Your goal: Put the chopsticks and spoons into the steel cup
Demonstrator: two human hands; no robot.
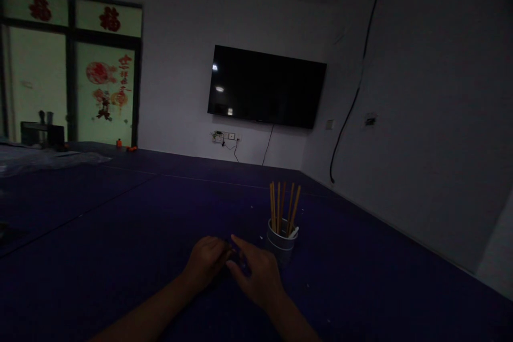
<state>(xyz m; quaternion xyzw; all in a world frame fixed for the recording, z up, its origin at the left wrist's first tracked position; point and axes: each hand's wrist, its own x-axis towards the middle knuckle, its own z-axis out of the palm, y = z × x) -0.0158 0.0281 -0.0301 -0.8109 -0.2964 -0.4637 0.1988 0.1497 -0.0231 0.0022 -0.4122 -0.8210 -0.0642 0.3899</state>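
Both hands are low over the dark purple table top (160,224), close together. My left hand (206,261) has its fingers curled inward, and anything inside them is hidden in the dark. Facing it, my right hand (260,271) holds its thumb and index finger apart, with table purple showing in the gap. Just beyond the right hand stands a grey cup (280,241), upright. Several thin wooden sticks (279,208), like chopsticks, rise from it, and a short white piece (294,232) leans at its rim.
Small white scraps (261,238) dot the table. Crumpled clear plastic (52,160) lies far left, with a dark box (43,133) behind it and orange items (119,143) nearby. A television (266,85) hangs on the wall; a black cable (355,96) runs down at right.
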